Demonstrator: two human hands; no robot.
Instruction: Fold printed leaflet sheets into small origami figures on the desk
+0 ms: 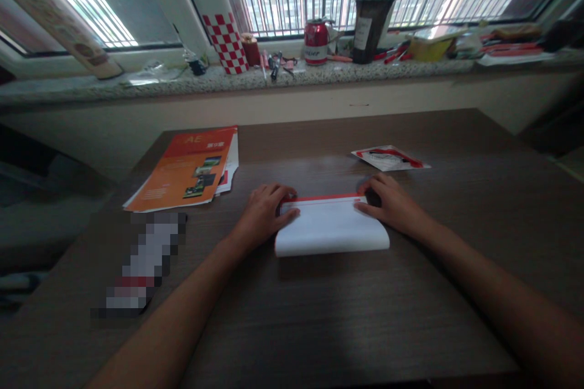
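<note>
Forearms (191, 298) converge | left hand (263, 214) fingers (283, 192) curled, gripping folded paper (331, 230) | right hand (393, 204) fingers (365, 208) pressed flat, together

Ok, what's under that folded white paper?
The table shows around the paper. Left hand and right hand rest on its red edge; anything beneath is hidden.

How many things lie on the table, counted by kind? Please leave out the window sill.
Folded paper, under the left hand and the right hand: 1
Booklet pile, orange on top: 1
Red-and-white card: 1
Blurred item, kind not readable: 1
Total: 4
</note>
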